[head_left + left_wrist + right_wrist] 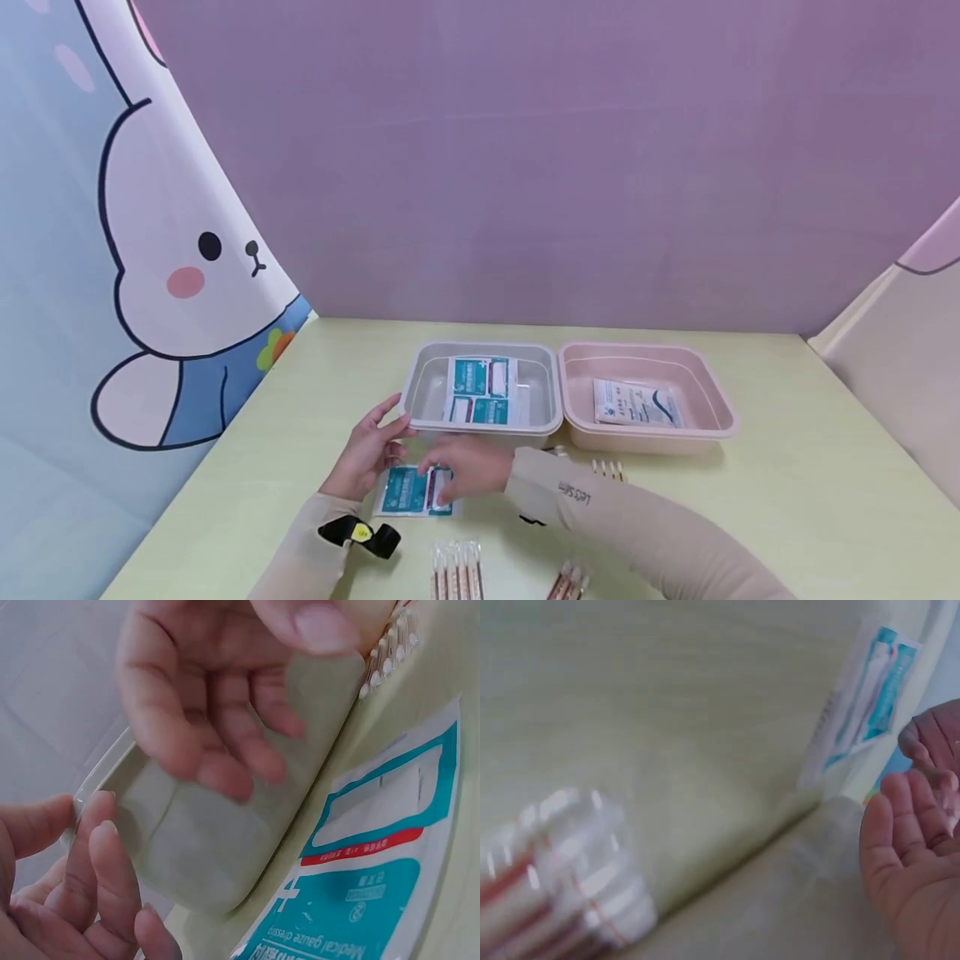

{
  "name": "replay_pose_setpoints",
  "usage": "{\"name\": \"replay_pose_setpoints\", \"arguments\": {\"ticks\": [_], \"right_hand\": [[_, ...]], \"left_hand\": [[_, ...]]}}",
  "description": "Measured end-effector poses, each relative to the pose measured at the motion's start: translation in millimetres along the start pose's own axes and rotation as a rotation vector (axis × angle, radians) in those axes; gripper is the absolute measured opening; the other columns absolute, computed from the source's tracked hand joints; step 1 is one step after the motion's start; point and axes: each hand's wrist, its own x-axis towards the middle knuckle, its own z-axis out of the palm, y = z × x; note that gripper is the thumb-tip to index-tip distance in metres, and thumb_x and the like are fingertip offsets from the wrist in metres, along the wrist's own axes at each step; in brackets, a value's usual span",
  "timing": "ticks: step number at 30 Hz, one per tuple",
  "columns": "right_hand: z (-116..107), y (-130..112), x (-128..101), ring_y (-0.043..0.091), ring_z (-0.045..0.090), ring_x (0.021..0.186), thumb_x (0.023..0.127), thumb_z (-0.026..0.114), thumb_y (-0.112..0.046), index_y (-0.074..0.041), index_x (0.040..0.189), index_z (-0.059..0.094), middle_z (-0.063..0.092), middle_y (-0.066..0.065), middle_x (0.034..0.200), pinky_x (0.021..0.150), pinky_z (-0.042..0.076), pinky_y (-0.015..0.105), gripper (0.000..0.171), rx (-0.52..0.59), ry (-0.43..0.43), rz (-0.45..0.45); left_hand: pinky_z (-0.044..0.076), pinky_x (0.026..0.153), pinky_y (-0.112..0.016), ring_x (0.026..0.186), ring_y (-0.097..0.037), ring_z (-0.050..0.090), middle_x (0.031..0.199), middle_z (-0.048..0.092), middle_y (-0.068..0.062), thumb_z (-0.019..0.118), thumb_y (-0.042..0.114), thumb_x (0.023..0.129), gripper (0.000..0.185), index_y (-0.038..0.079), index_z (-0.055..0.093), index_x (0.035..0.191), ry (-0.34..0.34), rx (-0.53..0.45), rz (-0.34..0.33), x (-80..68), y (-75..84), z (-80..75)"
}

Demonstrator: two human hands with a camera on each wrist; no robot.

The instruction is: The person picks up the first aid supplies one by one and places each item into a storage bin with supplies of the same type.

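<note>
My left hand point(369, 457) is at the left front corner of the grey-green plastic box point(480, 348), thumb and forefinger pinching its rim. The left wrist view shows the grip at the rim, with the other fingers of this left hand point(90, 892) bent below. A flat gauze dressing packet point(405, 490), teal and white, lies on the table before the box. Over the packet's right end hovers my right hand point(471, 465), its fingers loosely bent and holding nothing. Two similar gauze packets point(480, 379) lie inside the box.
To the right stands a pink box point(645, 348) with a white and blue packet point(637, 403) in it. Bundles of wrapped cotton swabs point(457, 571) lie at the table's front, with another bundle point(568, 582) beside them and more swabs point(609, 469) below the pink box.
</note>
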Motion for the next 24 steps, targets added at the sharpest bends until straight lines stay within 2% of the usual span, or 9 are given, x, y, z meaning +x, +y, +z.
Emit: {"name": "replay_pose_setpoints", "arguments": {"ticks": [6, 13, 16, 24], "right_hand": [[13.4, 1.5, 5.3, 0.007, 0.051, 0.095, 0.075, 0.081, -0.012, -0.012, 0.115, 0.068, 0.06, -0.002, 0.113, 0.087, 0.042, 0.02, 0.042, 0.068, 0.022, 0.096], [15.6, 2.1, 13.2, 0.005, 0.053, 0.094, 0.074, 0.081, -0.007, -0.009, 0.114, 0.068, 0.064, -0.001, 0.114, 0.086, 0.042, 0.019, 0.042, 0.088, 0.05, 0.111], [16.4, 1.3, 14.5, 0.004, 0.054, 0.094, 0.073, 0.082, -0.008, -0.009, 0.115, 0.068, 0.064, -0.002, 0.114, 0.085, 0.043, 0.018, 0.044, 0.1, 0.033, 0.138], [21.0, -3.1, 13.6, 0.006, 0.051, 0.096, 0.071, 0.084, -0.012, -0.014, 0.113, 0.069, 0.064, -0.004, 0.113, 0.091, 0.042, 0.021, 0.045, -0.01, 0.016, 0.194]], "left_hand": [[0.042, 0.064, -0.025, 0.059, -0.013, 0.054, 0.084, 0.07, 0.002, 0.053, 0.02, 0.099, 0.053, 0.015, 0.034, 0.148, -0.012, -0.019, -0.001, -1.1, -0.4, 0.0], [0.042, 0.064, -0.026, 0.059, -0.013, 0.054, 0.083, 0.07, 0.001, 0.054, 0.021, 0.099, 0.053, 0.014, 0.035, 0.148, -0.016, -0.018, 0.006, 0.3, -1.7, 2.0], [0.043, 0.064, -0.025, 0.059, -0.013, 0.054, 0.084, 0.07, 0.001, 0.054, 0.021, 0.099, 0.052, 0.015, 0.036, 0.148, -0.005, -0.019, -0.004, 1.5, -2.6, 2.4], [0.043, 0.065, -0.025, 0.061, -0.013, 0.055, 0.088, 0.071, 0.0, 0.055, 0.022, 0.098, 0.055, 0.015, 0.034, 0.149, -0.002, -0.034, -0.004, 1.9, -2.6, 0.3]]}}
